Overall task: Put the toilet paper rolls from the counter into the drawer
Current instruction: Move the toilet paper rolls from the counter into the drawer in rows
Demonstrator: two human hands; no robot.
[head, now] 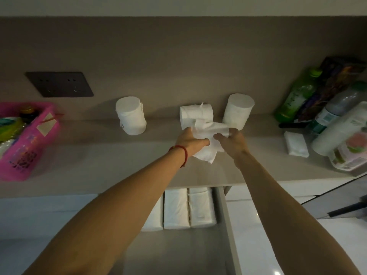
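Loosely unwound, the lying roll [195, 115] trails a crumpled sheet [208, 139] pinched by both hands' fingers [200, 142]

Both hands reach over the table [99, 165]: the left hand [191, 142] and right hand [231, 143] pinch a loose sheet [208, 143] trailing from the middle toilet paper roll [195, 114], which lies on its side. Two more rolls stand upright, the left roll [131, 118] and the right roll [238, 110]. Below, the open drawer [226, 215] holds white packs [176, 208].
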